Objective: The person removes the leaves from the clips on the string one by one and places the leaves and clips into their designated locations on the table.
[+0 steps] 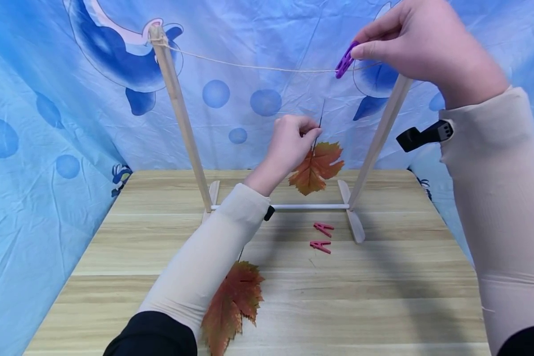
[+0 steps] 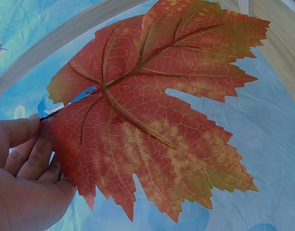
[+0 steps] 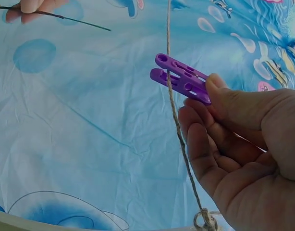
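My left hand [image 1: 294, 138] pinches the thin dark stem of an orange-red artificial maple leaf [image 1: 318, 168]. The leaf hangs below the fingers, and its stem points up toward the string [image 1: 249, 66]. In the left wrist view the leaf [image 2: 138, 106] spreads wide beside the thumb and fingertips. My right hand [image 1: 420, 47] pinches a purple clothespin [image 1: 345, 60] between thumb and fingers at the string. In the right wrist view the clothespin [image 3: 181, 79] straddles the string [image 3: 174, 106]. The stem's free end [image 3: 85, 23] is apart from the clothespin.
A wooden frame with a left post [image 1: 180, 113] and a right post [image 1: 380, 141] carries the string; a white rod [image 1: 311, 206] joins its base. Two pink clothespins [image 1: 321, 246] lie on the wooden table [image 1: 360, 306]. Another maple leaf [image 1: 233, 306] lies under my left forearm.
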`<state>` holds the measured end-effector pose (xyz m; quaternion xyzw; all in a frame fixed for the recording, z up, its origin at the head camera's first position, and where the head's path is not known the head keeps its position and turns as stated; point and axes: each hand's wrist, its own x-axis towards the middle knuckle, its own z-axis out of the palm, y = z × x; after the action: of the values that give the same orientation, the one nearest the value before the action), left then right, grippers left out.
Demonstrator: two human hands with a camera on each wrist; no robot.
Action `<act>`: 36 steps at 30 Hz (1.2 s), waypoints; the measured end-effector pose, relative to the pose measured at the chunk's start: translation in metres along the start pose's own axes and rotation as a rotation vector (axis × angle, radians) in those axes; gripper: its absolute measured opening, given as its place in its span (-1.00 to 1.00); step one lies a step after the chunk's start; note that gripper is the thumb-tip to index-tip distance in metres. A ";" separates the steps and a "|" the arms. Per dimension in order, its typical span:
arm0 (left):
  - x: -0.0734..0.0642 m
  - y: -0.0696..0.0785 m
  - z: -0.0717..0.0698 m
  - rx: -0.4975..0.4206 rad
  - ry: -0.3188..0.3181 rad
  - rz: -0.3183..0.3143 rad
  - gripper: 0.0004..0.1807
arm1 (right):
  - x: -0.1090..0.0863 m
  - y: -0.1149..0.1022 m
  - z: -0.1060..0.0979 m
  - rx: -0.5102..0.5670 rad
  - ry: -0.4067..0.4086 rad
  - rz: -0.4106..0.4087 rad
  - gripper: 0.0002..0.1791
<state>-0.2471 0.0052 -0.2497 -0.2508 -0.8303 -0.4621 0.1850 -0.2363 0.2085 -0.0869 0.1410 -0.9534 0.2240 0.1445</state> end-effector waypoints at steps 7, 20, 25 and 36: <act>-0.008 -0.004 -0.009 0.015 -0.012 -0.037 -0.86 | -0.001 -0.001 -0.003 0.040 0.045 0.014 -0.50; -0.031 -0.007 -0.028 0.005 -0.056 -0.057 -0.88 | -0.011 -0.003 -0.011 0.180 0.148 0.051 -0.55; -0.043 -0.006 -0.038 0.006 -0.078 -0.087 -0.89 | -0.019 0.000 -0.014 0.214 0.179 0.052 -0.56; -0.077 -0.010 -0.059 -0.003 -0.079 -0.168 -0.89 | -0.049 0.001 -0.002 0.219 0.231 -0.124 -0.69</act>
<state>-0.1864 -0.0689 -0.2688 -0.1986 -0.8543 -0.4670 0.1122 -0.1914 0.2204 -0.1019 0.1877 -0.8899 0.3319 0.2504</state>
